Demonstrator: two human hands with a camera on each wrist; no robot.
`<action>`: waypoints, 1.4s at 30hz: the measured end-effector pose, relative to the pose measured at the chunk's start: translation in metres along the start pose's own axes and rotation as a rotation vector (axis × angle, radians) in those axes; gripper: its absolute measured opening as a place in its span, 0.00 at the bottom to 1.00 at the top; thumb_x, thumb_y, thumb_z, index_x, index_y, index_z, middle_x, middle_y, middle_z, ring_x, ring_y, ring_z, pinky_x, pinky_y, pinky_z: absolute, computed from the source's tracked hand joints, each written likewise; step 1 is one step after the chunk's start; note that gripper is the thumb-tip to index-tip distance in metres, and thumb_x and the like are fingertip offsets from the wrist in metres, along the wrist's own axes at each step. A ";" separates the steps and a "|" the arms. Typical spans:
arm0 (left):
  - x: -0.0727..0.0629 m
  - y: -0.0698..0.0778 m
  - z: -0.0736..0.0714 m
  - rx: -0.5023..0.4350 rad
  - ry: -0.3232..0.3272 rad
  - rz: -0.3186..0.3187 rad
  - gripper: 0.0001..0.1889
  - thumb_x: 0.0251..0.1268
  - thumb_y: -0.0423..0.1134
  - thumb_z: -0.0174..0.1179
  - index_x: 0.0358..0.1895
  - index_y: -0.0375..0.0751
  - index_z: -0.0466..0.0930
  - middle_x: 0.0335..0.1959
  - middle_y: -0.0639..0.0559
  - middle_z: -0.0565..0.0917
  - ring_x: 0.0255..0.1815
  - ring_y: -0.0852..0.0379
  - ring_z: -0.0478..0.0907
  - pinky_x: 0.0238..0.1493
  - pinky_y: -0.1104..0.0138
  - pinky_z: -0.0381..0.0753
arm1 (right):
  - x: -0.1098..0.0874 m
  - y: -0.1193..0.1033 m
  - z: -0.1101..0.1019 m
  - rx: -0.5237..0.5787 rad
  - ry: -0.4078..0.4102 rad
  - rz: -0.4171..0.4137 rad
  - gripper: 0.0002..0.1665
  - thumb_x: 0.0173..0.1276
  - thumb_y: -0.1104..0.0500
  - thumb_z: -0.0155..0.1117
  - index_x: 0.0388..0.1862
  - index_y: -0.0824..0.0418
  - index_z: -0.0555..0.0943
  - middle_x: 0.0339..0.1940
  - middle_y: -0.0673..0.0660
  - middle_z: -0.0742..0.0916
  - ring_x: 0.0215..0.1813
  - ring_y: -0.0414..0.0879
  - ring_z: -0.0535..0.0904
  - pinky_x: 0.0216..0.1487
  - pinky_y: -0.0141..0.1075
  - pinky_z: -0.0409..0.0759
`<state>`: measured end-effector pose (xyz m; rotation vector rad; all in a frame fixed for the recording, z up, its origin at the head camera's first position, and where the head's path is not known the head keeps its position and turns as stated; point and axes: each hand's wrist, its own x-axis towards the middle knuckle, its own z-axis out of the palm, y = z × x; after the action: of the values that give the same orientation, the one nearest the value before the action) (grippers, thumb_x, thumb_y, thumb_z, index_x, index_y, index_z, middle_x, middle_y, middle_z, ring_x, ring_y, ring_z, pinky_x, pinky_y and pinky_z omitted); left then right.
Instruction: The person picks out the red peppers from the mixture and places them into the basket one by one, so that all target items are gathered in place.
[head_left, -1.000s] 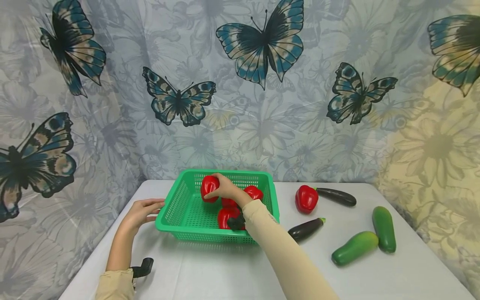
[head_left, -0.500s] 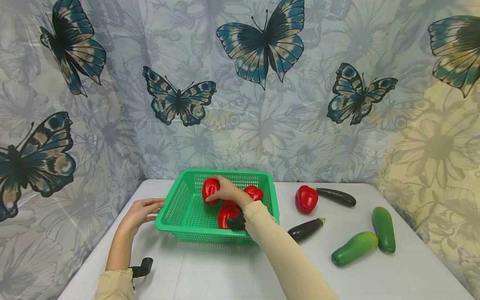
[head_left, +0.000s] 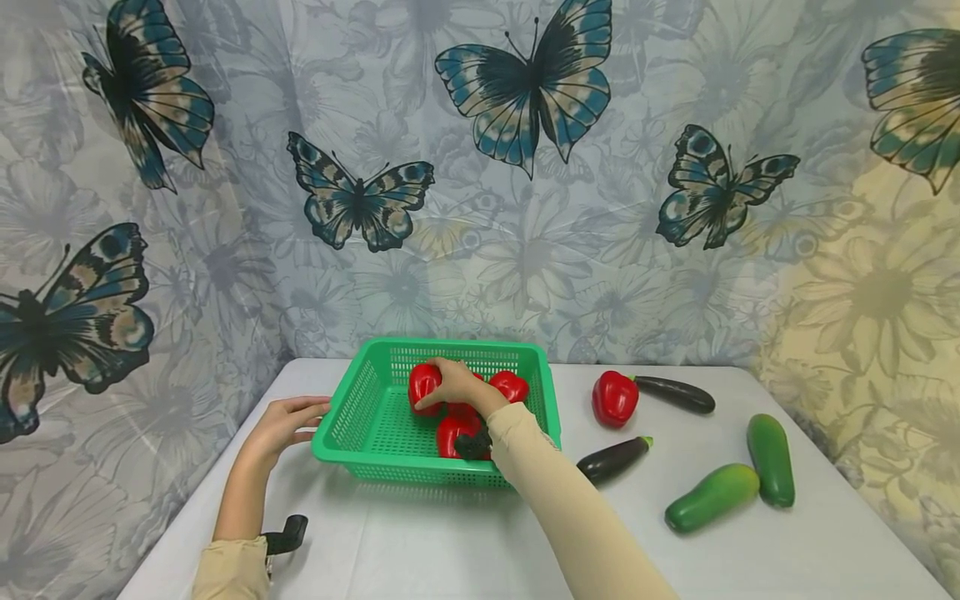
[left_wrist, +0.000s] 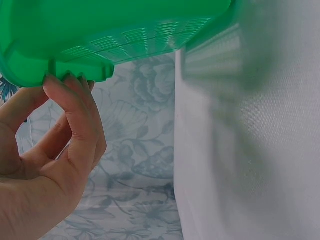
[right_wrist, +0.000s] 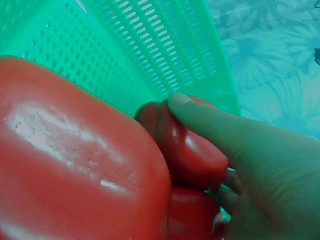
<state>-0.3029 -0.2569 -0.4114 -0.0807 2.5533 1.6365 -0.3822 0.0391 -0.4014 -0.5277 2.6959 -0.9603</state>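
Observation:
A green plastic basket (head_left: 375, 458) sits on the white table with several red bell peppers inside. My right hand (head_left: 459, 387) reaches into it and grips a bell pepper (head_left: 424, 388) from its right side. In the right wrist view, the thumb (right_wrist: 200, 115) lies along the held bell pepper (right_wrist: 192, 155). Another bell pepper (right_wrist: 75, 155) fills the near left of that view. On the basket's left side, my left hand (head_left: 285, 425) holds the rim by the fingertips. Curled fingers (left_wrist: 80, 120) meet the rim's edge in the left wrist view.
Right of the basket lie a red bell pepper (head_left: 615, 399), two eggplants, one behind (head_left: 675, 394) and one near the basket (head_left: 613, 460), and two green, elongated vegetables (head_left: 711, 498). Butterfly-printed cloth (head_left: 480, 275) hangs behind the table.
My right hand has lowered the bell pepper slightly and moved it a little rightward, toward the other peppers in the basket. My left hand stays at the rim.

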 end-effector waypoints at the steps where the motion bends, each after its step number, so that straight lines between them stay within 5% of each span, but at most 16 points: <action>1: 0.000 0.000 0.000 -0.001 0.000 0.001 0.30 0.70 0.51 0.58 0.65 0.30 0.71 0.65 0.33 0.73 0.48 0.59 0.79 0.52 0.62 0.85 | 0.000 0.000 0.000 -0.004 -0.002 0.001 0.50 0.57 0.47 0.74 0.75 0.55 0.61 0.68 0.60 0.74 0.72 0.58 0.63 0.62 0.53 0.78; 14: 0.000 0.001 0.000 -0.008 -0.001 -0.003 0.30 0.70 0.49 0.58 0.65 0.29 0.71 0.65 0.33 0.74 0.48 0.58 0.80 0.51 0.63 0.86 | -0.001 -0.004 0.002 -0.104 -0.031 0.028 0.52 0.58 0.46 0.74 0.76 0.57 0.60 0.72 0.58 0.72 0.79 0.62 0.50 0.74 0.60 0.62; 26: 0.000 0.001 0.000 -0.008 -0.002 -0.001 0.30 0.71 0.50 0.58 0.65 0.30 0.71 0.64 0.33 0.74 0.48 0.58 0.80 0.52 0.62 0.85 | 0.002 -0.006 0.002 -0.187 -0.060 -0.016 0.51 0.57 0.46 0.74 0.74 0.60 0.63 0.69 0.58 0.76 0.72 0.53 0.69 0.83 0.53 0.35; 42: 0.001 -0.001 -0.002 -0.012 0.003 0.002 0.30 0.68 0.51 0.59 0.64 0.30 0.73 0.61 0.37 0.78 0.48 0.57 0.80 0.50 0.62 0.86 | 0.003 -0.007 0.001 -0.205 -0.073 -0.029 0.50 0.56 0.48 0.76 0.73 0.62 0.63 0.70 0.57 0.75 0.72 0.53 0.68 0.82 0.54 0.37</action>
<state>-0.3043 -0.2585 -0.4114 -0.0810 2.5464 1.6544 -0.3829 0.0321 -0.3975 -0.6294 2.7432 -0.6602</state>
